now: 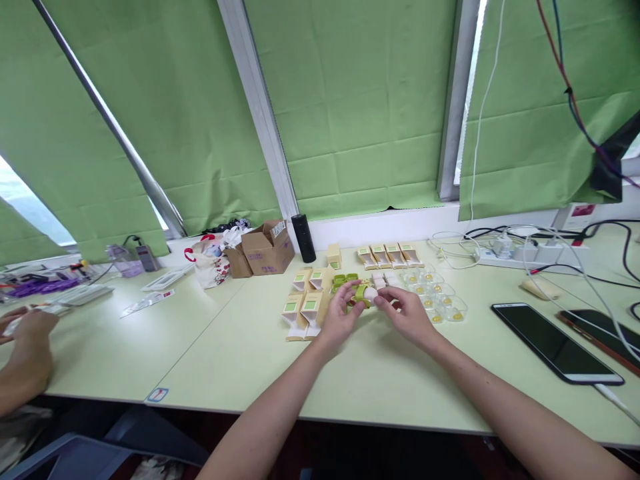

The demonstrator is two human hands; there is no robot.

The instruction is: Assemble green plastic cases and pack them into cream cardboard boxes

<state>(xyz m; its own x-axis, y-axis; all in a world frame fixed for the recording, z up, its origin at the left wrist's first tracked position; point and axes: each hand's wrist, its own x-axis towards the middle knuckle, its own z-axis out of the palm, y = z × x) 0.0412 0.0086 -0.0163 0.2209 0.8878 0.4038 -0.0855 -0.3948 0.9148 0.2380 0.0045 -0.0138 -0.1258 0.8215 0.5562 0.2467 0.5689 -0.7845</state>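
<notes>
- Left hand [343, 319] pinches a small green plastic piece [359, 292]; right hand [406, 316] pinches a round white piece [371, 294] against it, their joining apparently unfinished.
- Left, cream cardboard boxes [294, 317] gape open.
- Right, clear plastic cups [454, 308] sit apart.
- Beyond, four boxes [397, 257] also gape.

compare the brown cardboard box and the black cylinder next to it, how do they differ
The brown cardboard box is wide and angular; the black cylinder is slim and round. The box has its top flaps open, while the cylinder shows no open flaps. The box carries purple print; the cylinder looks plain dark. Both stand on the table.
</notes>
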